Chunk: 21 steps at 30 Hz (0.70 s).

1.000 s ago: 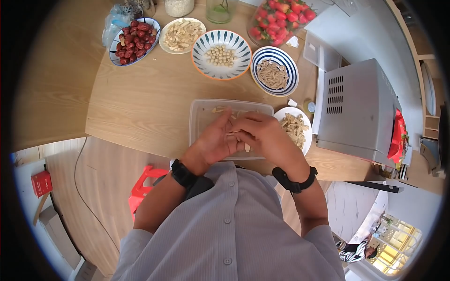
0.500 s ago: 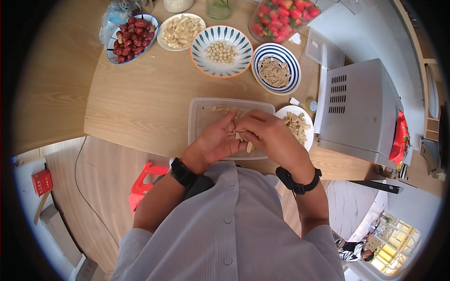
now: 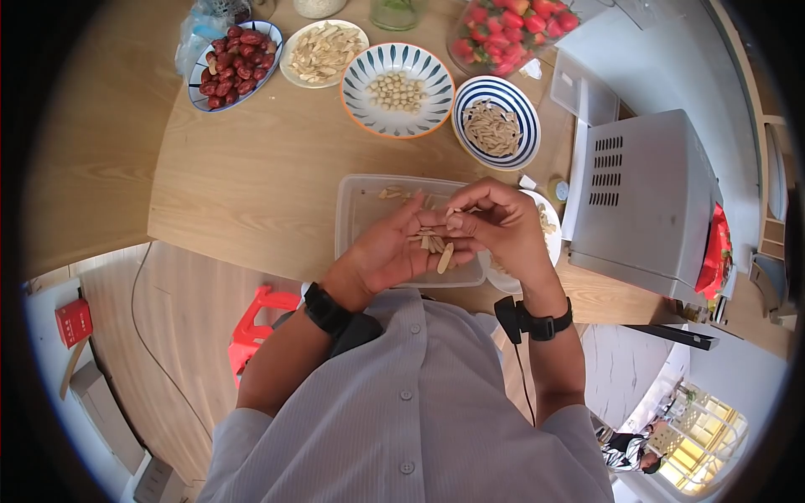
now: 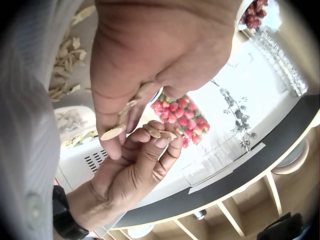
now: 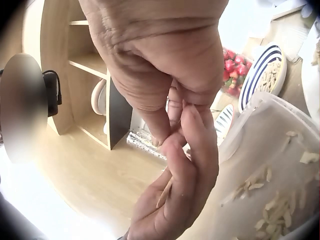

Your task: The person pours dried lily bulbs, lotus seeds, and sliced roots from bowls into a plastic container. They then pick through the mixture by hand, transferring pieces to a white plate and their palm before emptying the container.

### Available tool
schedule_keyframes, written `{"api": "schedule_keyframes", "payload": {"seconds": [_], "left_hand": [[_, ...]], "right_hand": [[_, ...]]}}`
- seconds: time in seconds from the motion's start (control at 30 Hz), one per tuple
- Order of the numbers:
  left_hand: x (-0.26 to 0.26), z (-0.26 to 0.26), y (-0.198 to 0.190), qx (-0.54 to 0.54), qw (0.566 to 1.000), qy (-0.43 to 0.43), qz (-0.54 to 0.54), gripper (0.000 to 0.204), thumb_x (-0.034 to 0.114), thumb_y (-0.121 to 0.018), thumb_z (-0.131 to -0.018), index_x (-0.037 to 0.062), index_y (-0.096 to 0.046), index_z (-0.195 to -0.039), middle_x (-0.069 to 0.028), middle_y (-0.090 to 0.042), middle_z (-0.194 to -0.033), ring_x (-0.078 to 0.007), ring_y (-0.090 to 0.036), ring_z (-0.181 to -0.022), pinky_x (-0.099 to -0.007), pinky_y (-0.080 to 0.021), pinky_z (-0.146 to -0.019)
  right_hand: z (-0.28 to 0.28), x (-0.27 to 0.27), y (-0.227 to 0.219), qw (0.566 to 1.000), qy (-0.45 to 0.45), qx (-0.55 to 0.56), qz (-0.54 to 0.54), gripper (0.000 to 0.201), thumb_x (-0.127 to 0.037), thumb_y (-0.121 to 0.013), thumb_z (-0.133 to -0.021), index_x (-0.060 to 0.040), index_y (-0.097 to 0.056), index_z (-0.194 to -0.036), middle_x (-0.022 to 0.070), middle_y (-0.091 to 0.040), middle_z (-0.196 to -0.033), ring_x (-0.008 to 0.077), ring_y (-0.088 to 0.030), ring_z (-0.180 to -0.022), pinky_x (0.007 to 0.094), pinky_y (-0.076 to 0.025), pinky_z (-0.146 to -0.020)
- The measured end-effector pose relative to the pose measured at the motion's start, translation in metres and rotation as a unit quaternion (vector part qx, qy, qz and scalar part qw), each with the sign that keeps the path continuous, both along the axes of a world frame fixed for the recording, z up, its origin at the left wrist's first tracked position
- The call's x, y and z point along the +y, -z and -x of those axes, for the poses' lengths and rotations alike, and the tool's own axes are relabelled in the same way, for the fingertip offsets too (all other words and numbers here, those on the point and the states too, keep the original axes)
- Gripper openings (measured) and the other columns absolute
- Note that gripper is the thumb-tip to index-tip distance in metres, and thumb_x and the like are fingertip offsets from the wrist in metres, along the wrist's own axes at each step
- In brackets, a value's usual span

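Note:
My left hand is palm up over a clear plastic box, fingers extended, with several pale dried root slices lying on it. One longer oval slice lies out by its fingers. Above those fingers, my right hand pinches small dried slices between thumb and fingertips, seen best in the left wrist view. More slices lie in the bottom of the box. Right of it, a white plate of dried slices is partly hidden by my right hand.
Behind the box stand a striped bowl of elongated pieces, a patterned bowl of round pale seeds, a plate of pale slices and a dish of red dates. Strawberries and a grey microwave-like appliance are at right.
My right hand has lifted from the left palm and turned, moving a little right with slices pinched in it. The slices on my left hand now show more fully.

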<state>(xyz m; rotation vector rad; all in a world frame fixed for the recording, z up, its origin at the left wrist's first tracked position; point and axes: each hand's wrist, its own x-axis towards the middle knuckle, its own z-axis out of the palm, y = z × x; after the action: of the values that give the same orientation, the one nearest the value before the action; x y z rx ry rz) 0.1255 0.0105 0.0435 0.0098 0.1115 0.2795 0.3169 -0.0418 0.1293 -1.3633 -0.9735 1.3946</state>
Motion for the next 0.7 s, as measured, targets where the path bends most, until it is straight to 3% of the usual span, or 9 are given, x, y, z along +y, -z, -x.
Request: {"api": "schedule_keyframes", "payload": {"seconds": [0.03, 0.13, 0.27, 0.7], "left_hand": [[0.0, -0.001, -0.001, -0.023, 1.0, -0.005, 0.013, 0.076, 0.054, -0.029, -0.115, -0.0125, -0.054, -0.142, -0.0254, -0.057, -0.148, -0.0435, -0.054, -0.141, -0.0509, -0.044, -0.12], [0.003, -0.003, -0.024, 0.09, 0.995, -0.001, -0.029, 0.079, 0.056, -0.027, -0.114, -0.0114, -0.045, -0.151, -0.0265, -0.053, -0.153, -0.0417, -0.049, -0.146, -0.0511, -0.04, -0.123], [0.004, -0.002, -0.024, 0.093, 0.995, 0.004, -0.018, 0.079, 0.055, -0.028, -0.114, -0.0111, -0.042, -0.154, -0.0277, -0.047, -0.158, -0.0419, -0.044, -0.15, -0.0515, -0.038, -0.125], [0.007, -0.001, -0.022, 0.107, 0.994, -0.016, 0.003, 0.078, 0.055, -0.03, -0.114, -0.0118, -0.043, -0.152, -0.0292, -0.047, -0.157, -0.0429, -0.043, -0.15, -0.0523, -0.038, -0.124]], "right_hand": [[-0.001, 0.001, -0.002, 1.0, 0.004, 0.009, 0.0, 0.011, 0.006, -0.072, -0.096, 0.0021, -0.07, -0.106, 0.0024, -0.073, -0.095, 0.0059, -0.068, -0.079, 0.0216, -0.058, -0.07], [-0.023, 0.007, 0.009, 0.992, 0.02, -0.084, -0.089, 0.012, 0.008, -0.071, -0.096, 0.0017, -0.07, -0.107, 0.0028, -0.073, -0.097, 0.0072, -0.069, -0.083, 0.0238, -0.059, -0.075], [-0.057, 0.032, 0.015, 0.984, 0.078, -0.132, -0.089, 0.012, 0.01, -0.07, -0.095, 0.0017, -0.071, -0.105, 0.0025, -0.073, -0.093, 0.0084, -0.069, -0.085, 0.0249, -0.059, -0.077], [-0.101, 0.083, 0.052, 0.954, 0.052, -0.287, -0.065, 0.019, 0.009, -0.072, -0.091, 0.0016, -0.074, -0.108, 0.0072, -0.076, -0.094, 0.0125, -0.072, -0.087, 0.0276, -0.06, -0.077]]}}
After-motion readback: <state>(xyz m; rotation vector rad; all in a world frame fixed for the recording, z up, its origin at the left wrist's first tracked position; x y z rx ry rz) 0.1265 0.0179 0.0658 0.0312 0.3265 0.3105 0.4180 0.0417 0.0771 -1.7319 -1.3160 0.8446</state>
